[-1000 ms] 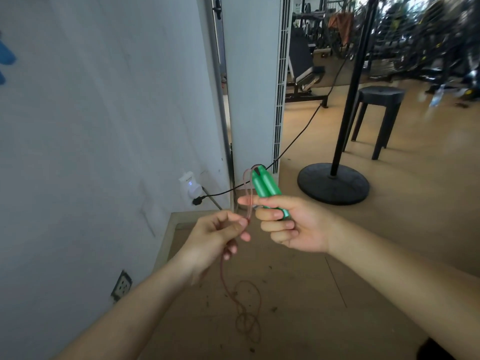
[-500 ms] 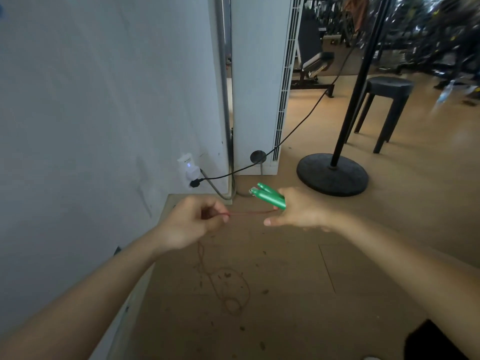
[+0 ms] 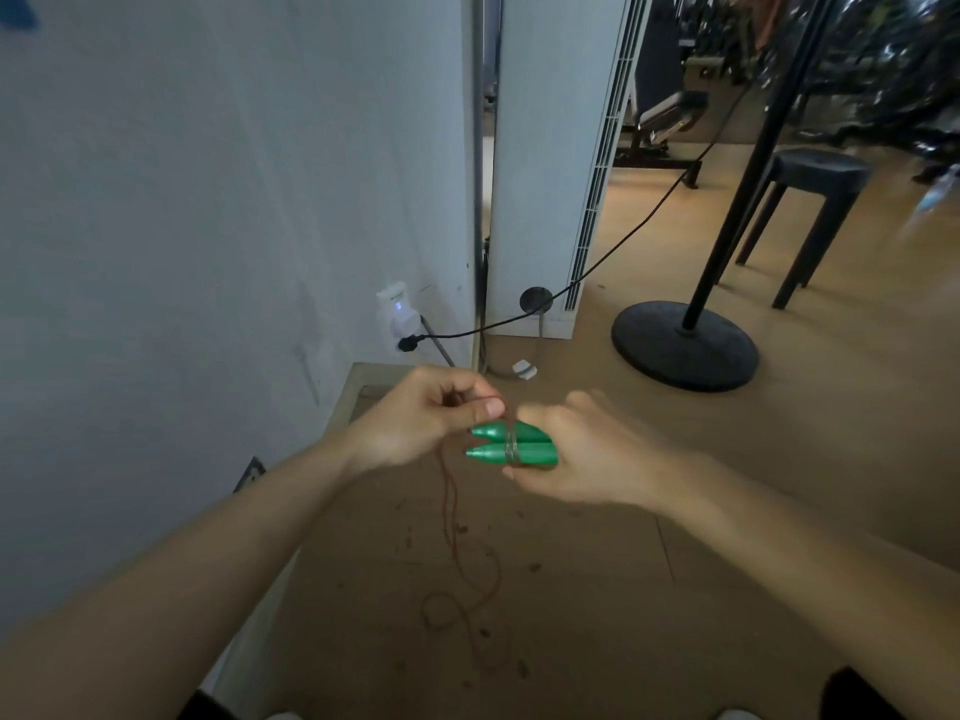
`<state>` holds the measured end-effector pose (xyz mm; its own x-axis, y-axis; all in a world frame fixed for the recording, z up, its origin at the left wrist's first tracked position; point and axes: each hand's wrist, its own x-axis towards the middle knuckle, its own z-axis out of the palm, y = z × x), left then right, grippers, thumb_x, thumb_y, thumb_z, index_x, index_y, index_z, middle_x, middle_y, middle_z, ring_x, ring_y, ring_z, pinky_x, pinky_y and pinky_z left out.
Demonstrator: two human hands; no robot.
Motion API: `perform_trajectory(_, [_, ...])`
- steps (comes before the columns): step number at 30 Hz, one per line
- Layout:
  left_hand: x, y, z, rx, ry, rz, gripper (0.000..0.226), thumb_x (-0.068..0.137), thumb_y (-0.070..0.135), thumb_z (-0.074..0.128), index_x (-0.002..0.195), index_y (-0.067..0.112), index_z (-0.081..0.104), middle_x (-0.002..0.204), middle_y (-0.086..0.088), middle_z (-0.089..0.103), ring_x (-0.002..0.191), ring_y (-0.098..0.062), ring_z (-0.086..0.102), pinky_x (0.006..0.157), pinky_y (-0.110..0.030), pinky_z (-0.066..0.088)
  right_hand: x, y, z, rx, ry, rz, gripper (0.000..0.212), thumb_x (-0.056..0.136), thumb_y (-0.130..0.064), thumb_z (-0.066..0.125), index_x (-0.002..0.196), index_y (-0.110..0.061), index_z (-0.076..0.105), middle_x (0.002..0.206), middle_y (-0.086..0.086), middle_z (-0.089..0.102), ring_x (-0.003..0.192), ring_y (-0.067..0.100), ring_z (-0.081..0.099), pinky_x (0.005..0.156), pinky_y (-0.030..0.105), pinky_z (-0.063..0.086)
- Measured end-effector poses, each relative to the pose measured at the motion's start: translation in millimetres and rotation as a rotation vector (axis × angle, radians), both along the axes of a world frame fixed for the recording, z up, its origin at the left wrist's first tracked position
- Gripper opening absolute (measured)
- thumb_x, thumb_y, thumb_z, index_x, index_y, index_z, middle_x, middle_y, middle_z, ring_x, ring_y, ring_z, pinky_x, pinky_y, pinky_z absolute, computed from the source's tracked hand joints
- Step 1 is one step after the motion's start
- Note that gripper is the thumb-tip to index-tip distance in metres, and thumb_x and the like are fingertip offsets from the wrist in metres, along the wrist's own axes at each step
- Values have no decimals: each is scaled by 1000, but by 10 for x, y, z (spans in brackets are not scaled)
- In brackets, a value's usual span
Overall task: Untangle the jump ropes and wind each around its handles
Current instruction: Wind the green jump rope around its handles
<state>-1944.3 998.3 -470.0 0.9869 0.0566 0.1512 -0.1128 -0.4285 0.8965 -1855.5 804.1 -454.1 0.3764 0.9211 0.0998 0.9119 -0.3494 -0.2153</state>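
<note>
Left fingers (image 3: 485,407) are pinching the thin red rope (image 3: 447,506) just above the handles (image 3: 511,446), with the left hand (image 3: 415,423) curled tight. The right hand (image 3: 587,459), motion-blurred, is gripping the butt ends of both green handles, which are lying side by side, tips pointing left, with a few rope turns around their middle. The rest of the rope is hanging from the left hand and trailing in loose loops on the floor (image 3: 597,615), beside the wall (image 3: 208,226); a black stand base (image 3: 685,345) and stool (image 3: 815,174) are standing well behind.
</note>
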Motion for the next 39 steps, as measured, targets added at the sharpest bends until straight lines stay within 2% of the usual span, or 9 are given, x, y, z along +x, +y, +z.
perform_trajectory(5, [31, 47, -54, -249, 28, 87, 14, 94, 8, 61, 89, 15, 72, 69, 3, 67, 51, -8, 49, 48, -18, 41, 20, -46, 5, 259, 173, -12, 23, 82, -25, 72, 77, -19, 50, 55, -7, 44, 49, 8, 47, 46, 14, 29])
perform_trajectory(8, [39, 21, -142, -276, 54, 182, 7, 96, 11, 61, 97, 11, 68, 73, 1, 69, 50, -9, 53, 47, -18, 41, 108, -79, 30, 363, 271, -95, 22, 85, -23, 72, 80, -21, 50, 58, -7, 45, 50, 7, 45, 46, 16, 29])
perform_trajectory(11, [28, -14, -246, -278, 86, 244, 3, 96, 8, 61, 96, 11, 62, 73, 1, 71, 49, -10, 58, 49, -18, 43, 264, -121, 45, 402, 302, -187, 24, 87, -26, 71, 101, -16, 54, 66, -7, 51, 54, 2, 49, 48, 15, 34])
perform_trajectory(15, [-24, -80, -344, -142, 61, 256, 4, 95, 3, 63, 92, 6, 62, 80, -12, 62, 52, -14, 58, 51, -21, 47, 434, -200, 51, 422, 343, -256, 37, 88, -29, 70, 118, -18, 52, 89, -1, 62, 67, 7, 59, 52, 15, 40])
perform_trajectory(18, [-82, -120, -337, 47, -36, 191, 8, 93, 7, 67, 89, 13, 65, 76, 0, 63, 58, -15, 57, 56, -29, 50, 523, -247, 34, 393, 318, -286, 41, 87, -37, 72, 118, -21, 50, 98, 3, 63, 75, 16, 61, 55, 21, 42])
perform_trajectory(23, [-197, -267, -174, 466, -245, 40, 8, 89, 21, 73, 93, 26, 68, 81, 13, 64, 72, -8, 62, 67, -27, 51, 504, -282, 54, 332, 198, -253, 31, 86, -30, 75, 104, -18, 54, 76, -6, 58, 61, 5, 52, 52, 14, 37])
perform_trajectory(26, [-216, -343, -61, 530, -291, -67, 7, 89, 22, 74, 93, 26, 70, 85, 16, 62, 75, -7, 60, 67, -22, 48, 419, -277, 25, 252, 120, -166, 27, 81, -16, 79, 103, -11, 64, 80, -5, 63, 66, 8, 56, 56, 9, 36])
perform_trajectory(33, [-104, -303, 66, 213, -261, 55, 9, 86, 15, 77, 93, 21, 77, 79, 10, 71, 71, -13, 64, 67, -25, 49, 218, -217, -3, 130, 57, 97, 21, 83, -32, 77, 96, -16, 70, 81, -11, 56, 71, 3, 51, 61, 9, 32])
perform_trajectory(39, [4, -150, 39, -157, -130, 22, 16, 78, 12, 78, 90, 3, 73, 81, -8, 75, 73, -20, 66, 69, -28, 54, 101, -304, 50, 224, 180, 126, 45, 84, -26, 78, 123, -20, 56, 92, -16, 63, 73, -7, 58, 60, 6, 40])
